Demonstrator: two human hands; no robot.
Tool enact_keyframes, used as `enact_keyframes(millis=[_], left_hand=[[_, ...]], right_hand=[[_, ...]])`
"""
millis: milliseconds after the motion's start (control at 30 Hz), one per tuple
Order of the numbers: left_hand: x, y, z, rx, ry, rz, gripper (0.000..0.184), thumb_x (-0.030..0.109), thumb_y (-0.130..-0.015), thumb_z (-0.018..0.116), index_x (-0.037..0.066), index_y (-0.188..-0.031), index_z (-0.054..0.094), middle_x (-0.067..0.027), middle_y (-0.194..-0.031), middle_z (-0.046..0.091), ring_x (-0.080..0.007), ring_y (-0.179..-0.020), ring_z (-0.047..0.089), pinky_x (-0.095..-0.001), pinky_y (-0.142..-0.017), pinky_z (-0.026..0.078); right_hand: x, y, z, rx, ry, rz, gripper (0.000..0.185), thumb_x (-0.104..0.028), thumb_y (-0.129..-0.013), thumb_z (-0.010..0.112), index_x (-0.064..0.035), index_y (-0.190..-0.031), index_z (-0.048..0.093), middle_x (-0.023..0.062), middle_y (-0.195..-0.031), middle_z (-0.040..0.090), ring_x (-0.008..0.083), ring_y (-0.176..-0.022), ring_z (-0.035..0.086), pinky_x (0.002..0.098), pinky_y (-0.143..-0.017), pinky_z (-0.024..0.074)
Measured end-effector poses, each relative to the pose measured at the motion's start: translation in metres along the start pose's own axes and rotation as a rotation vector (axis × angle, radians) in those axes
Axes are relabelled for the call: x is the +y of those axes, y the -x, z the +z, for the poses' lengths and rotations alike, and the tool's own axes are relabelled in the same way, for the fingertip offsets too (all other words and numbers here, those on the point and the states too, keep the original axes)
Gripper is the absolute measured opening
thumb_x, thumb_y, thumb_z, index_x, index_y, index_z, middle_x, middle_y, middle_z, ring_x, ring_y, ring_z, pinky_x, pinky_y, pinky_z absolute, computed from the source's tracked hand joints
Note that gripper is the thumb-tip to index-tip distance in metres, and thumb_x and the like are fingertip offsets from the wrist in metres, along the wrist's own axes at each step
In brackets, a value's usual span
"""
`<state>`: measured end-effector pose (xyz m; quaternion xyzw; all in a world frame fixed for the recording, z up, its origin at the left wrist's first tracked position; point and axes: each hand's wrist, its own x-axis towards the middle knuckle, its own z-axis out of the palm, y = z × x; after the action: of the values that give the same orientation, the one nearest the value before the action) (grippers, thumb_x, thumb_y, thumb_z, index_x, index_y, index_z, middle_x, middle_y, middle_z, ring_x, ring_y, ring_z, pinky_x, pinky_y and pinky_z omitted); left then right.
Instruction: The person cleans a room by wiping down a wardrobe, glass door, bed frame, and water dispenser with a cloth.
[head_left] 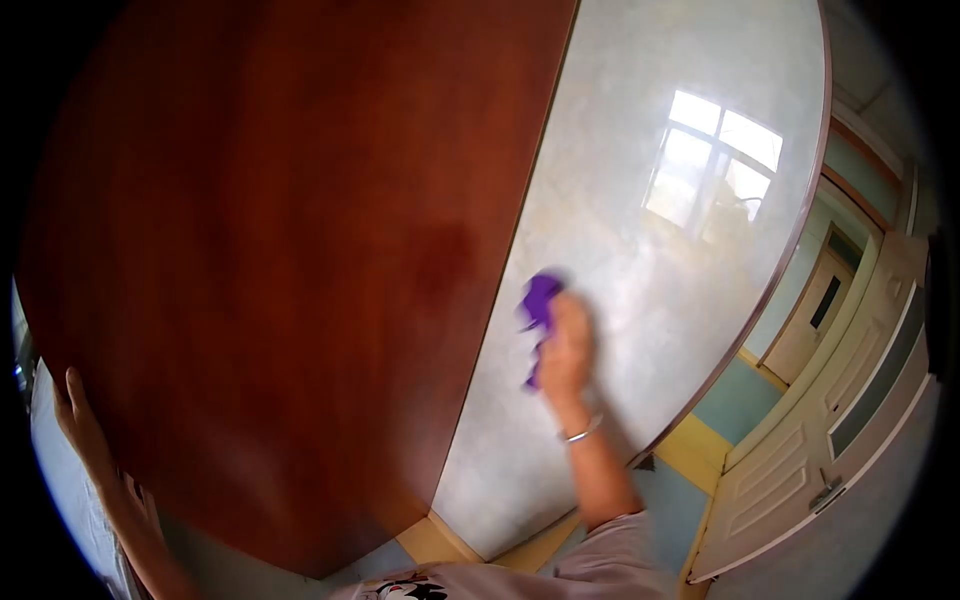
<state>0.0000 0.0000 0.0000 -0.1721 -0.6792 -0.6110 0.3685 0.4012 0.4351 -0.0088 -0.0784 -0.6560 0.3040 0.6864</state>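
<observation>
My right hand (569, 350) is closed around a bunched purple cloth (541, 300), blurred by motion, against the glossy white marbled panel (620, 270). A silver bracelet (583, 430) circles that wrist. To the left of a thin dark seam, a large reddish-brown wood panel (300, 250) fills much of the view. At its lower left edge is my left hand (84, 425), with fingers stretched out and no object visible in it. Whether its palm touches the panel I cannot tell.
A window reflection (712, 165) shines on the white panel. On the right, a pale door (820, 450) with a metal handle (826, 492) stands near a doorway, and a second door (815, 310) shows farther off. Yellow-bordered blue flooring (680, 510) lies below.
</observation>
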Motion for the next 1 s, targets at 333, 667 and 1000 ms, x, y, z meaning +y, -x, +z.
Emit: enact_keyframes(millis=[333,667,1000], left_hand=[[-0.008,0.032,0.003,0.022,-0.107,0.055,0.045,0.037,-0.086,0.045,0.001,-0.112,0.05,-0.0159,-0.106,0.054,-0.0246,-0.093,0.054,-0.0323,-0.079,0.044],[-0.002,0.036,0.015,0.063,-0.059,0.112,0.043,0.037,-0.085,0.047,0.003,-0.111,0.051,-0.0146,-0.102,0.056,-0.0232,-0.091,0.055,-0.032,-0.078,0.045],[0.012,0.03,0.011,-0.076,-0.065,0.091,0.04,0.034,-0.084,0.051,0.002,-0.106,0.053,-0.0117,-0.1,0.057,-0.0212,-0.092,0.055,-0.0309,-0.079,0.043]], right_hand=[[-0.218,-0.205,-0.091,0.064,1.78,-0.978,0.037,-0.002,-0.072,0.054,0.0008,-0.108,0.048,0.0157,-0.114,0.046,0.031,-0.109,0.04,0.0359,-0.092,0.0334],[-0.132,-0.072,-0.118,-0.372,1.535,-0.512,0.046,0.004,-0.075,0.04,-0.0099,-0.118,0.043,0.0158,-0.098,0.058,0.0308,-0.076,0.059,0.0359,-0.069,0.0474],[-0.119,0.022,-0.137,-0.967,1.378,-0.215,0.024,-0.006,-0.073,0.043,-0.002,-0.096,0.05,0.0167,-0.095,0.05,0.032,-0.094,0.046,0.0357,-0.08,0.0405]])
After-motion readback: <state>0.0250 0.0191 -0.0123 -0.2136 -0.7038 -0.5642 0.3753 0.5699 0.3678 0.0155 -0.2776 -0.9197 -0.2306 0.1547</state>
